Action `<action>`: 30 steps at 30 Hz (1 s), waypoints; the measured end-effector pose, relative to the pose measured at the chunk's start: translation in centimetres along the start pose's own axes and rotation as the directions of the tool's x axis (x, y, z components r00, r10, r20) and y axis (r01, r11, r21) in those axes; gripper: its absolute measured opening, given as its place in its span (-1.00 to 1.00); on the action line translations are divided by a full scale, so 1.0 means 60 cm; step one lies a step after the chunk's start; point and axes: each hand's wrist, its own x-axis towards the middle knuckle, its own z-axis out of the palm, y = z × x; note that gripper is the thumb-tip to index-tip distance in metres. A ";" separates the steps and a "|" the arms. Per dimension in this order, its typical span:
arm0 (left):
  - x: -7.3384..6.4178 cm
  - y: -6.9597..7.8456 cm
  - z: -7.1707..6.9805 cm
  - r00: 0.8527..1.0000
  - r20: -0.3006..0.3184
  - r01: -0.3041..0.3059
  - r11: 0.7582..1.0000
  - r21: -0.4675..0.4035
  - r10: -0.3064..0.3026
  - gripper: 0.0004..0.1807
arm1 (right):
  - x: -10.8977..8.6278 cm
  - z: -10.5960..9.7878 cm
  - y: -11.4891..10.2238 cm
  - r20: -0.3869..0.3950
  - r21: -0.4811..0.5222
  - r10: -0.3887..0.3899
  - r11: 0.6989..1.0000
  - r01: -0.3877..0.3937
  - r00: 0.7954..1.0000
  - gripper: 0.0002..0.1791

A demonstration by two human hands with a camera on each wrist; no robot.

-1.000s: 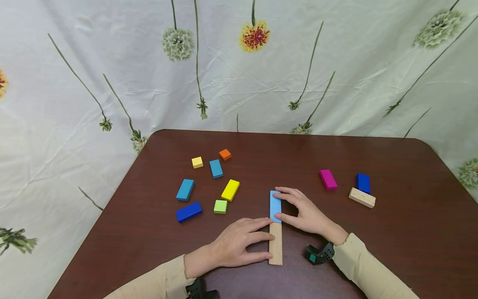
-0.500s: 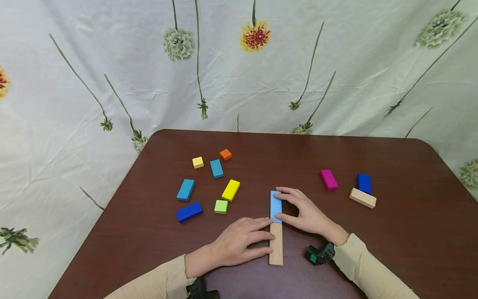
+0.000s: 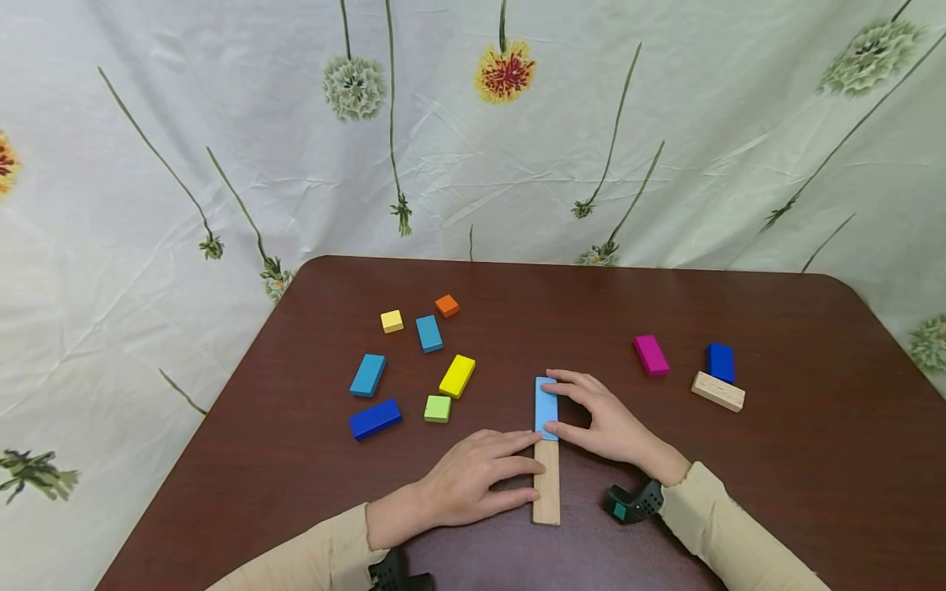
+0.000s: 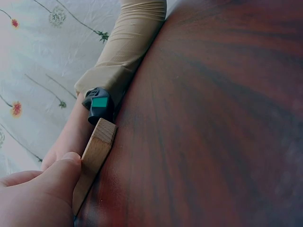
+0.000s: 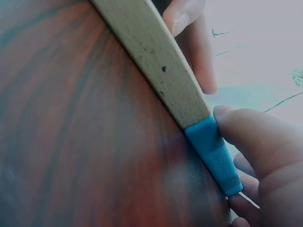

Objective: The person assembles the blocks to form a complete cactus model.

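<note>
A light blue block [image 3: 544,408] and a longer plain wooden block [image 3: 548,497] lie end to end in a line on the table. My left hand [image 3: 476,478] touches the left side of the wooden block with its thumb and fingers extended, one fingertip reaching the joint. From the right, my right hand [image 3: 609,419] rests its thumb and fingertips on the light blue block. In the right wrist view, the blue block [image 5: 215,153] meets the wooden block [image 5: 156,61] with the thumb by the joint. The left wrist view shows the left thumb against the wooden block [image 4: 96,153].
Several coloured blocks lie to the left, including a dark blue block [image 3: 374,419], a yellow block [image 3: 456,377] and a green block [image 3: 437,409]. To the right are a magenta block [image 3: 650,355], a blue block [image 3: 719,362] and another wooden block [image 3: 718,391]. A flowered cloth [image 3: 473,148] hangs behind.
</note>
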 end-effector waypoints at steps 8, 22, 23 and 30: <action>0.001 0.000 0.001 1.000 -0.002 0.003 1.000 -0.003 -0.003 -0.68 | 0.001 0.001 0.002 -0.004 -0.004 -0.001 1.000 0.001 1.000 -0.40; 0.001 -0.002 0.003 1.000 -0.008 -0.017 1.000 0.020 0.017 -0.68 | 0.001 0.000 0.001 -0.008 -0.003 -0.005 1.000 0.005 1.000 -0.39; 0.001 -0.002 0.004 1.000 -0.008 -0.017 1.000 0.018 0.017 -0.68 | 0.001 0.000 0.001 -0.009 -0.004 -0.005 1.000 0.005 1.000 -0.39; 0.001 0.000 0.002 1.000 0.009 0.018 1.000 -0.014 -0.018 -0.68 | 0.000 0.001 0.000 -0.012 -0.009 -0.004 1.000 0.003 1.000 -0.39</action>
